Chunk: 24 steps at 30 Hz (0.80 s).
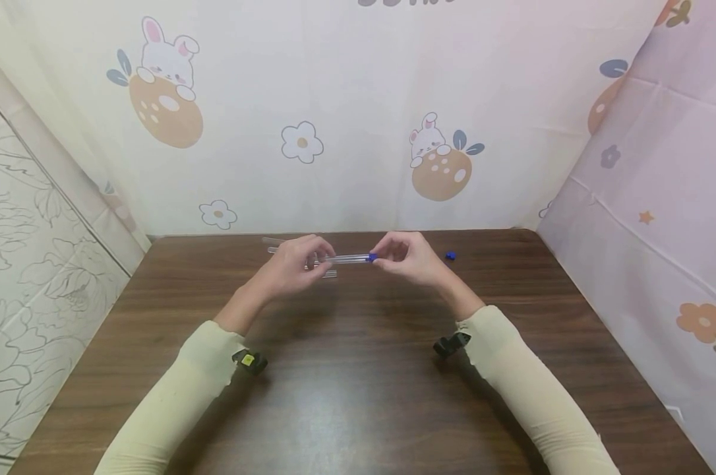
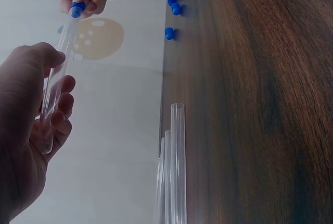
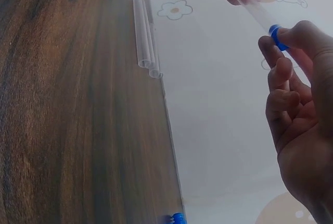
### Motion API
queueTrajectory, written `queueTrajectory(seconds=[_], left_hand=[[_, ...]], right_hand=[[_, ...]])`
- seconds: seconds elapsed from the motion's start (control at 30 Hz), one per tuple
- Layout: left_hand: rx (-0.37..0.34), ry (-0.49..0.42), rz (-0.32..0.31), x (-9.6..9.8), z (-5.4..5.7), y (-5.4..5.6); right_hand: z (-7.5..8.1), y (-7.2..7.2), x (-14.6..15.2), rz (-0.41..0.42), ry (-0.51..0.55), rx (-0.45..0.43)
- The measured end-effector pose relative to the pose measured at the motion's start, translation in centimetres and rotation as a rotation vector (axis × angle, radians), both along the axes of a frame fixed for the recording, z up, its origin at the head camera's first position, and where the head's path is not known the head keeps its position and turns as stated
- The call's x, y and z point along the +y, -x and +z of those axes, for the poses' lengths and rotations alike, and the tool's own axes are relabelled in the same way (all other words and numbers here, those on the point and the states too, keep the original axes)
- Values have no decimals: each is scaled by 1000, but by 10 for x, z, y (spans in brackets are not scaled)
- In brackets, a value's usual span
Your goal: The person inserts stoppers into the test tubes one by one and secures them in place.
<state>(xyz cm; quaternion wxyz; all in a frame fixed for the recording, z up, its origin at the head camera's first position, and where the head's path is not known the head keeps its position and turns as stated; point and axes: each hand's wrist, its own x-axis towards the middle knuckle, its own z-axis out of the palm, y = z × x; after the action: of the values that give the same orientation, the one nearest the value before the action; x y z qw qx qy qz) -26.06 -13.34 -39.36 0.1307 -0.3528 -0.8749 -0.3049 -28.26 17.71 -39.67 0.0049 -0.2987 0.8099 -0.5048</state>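
grips one tube (image 1: 353,259) in left hand (image 1: 295,264), one cap (image 1: 372,257) in right hand (image 1: 410,258) — counts three loose tubes (image 2: 178,161) — four loose caps (image 2: 169,34) only from left wrist.

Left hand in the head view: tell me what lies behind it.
Behind the left hand, clear tubes lie on the brown table, with ends showing either side. The hand covers their middles; whether anything else lies there cannot be seen from this view.

Tube (image 1: 351,259) seemingly nearer in wrist views
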Motion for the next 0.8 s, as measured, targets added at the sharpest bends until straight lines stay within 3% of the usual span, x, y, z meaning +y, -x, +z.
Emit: queueTrajectory(seconds=[0.17, 0.4, 0.8], left_hand=[[5, -8, 1, 1, 0, 0], [24, -34, -18, 2, -2, 0], [44, -28, 12, 6, -2, 0]], right_hand=[[-1, -2, 0, -21, 16, -35], [-1, -3, -3, -28, 26, -9], [-6, 0, -5, -73, 60, -18]])
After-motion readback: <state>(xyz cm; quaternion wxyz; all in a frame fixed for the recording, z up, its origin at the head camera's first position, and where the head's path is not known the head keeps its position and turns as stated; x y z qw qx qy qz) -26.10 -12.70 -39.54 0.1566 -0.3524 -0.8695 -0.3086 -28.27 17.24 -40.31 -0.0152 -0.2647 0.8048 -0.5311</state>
